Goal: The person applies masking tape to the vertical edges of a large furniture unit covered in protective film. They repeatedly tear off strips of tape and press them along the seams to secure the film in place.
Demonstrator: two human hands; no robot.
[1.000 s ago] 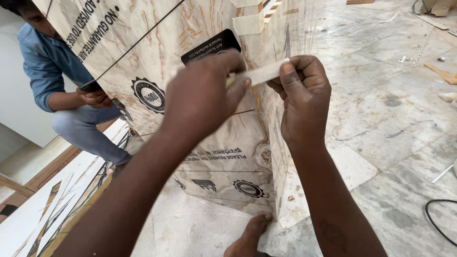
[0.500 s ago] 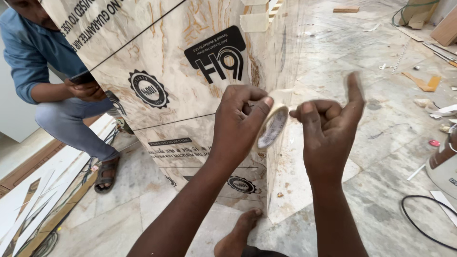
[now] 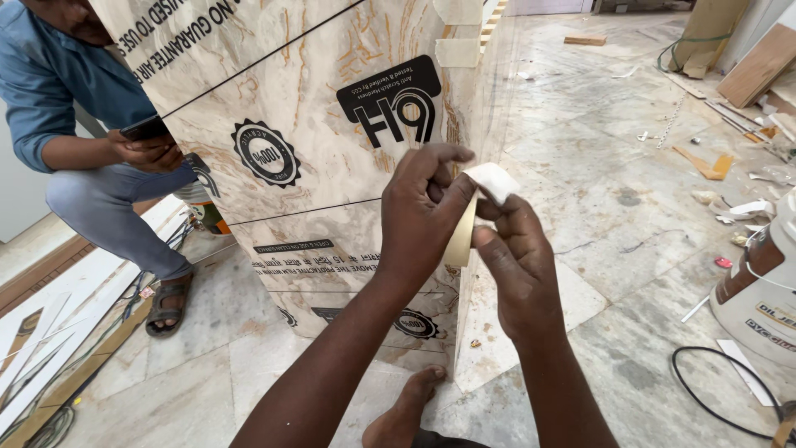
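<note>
Marble floor (image 3: 630, 191), upright laminate panel (image 3: 332, 166), left hand (image 3: 423, 216) and right hand (image 3: 514, 265) fingers pinching tape roll (image 3: 461, 236) at panel edge

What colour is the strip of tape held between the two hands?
The tape strip is pale cream to off-white, pinched between the left hand and right hand; the head view shows it.

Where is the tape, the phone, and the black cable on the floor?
Tape (image 3: 461, 236): head view, on the strip between both hands.
Phone (image 3: 143, 128): head view, on its dark edge.
Black cable (image 3: 705, 398): head view, on its loop.
</note>
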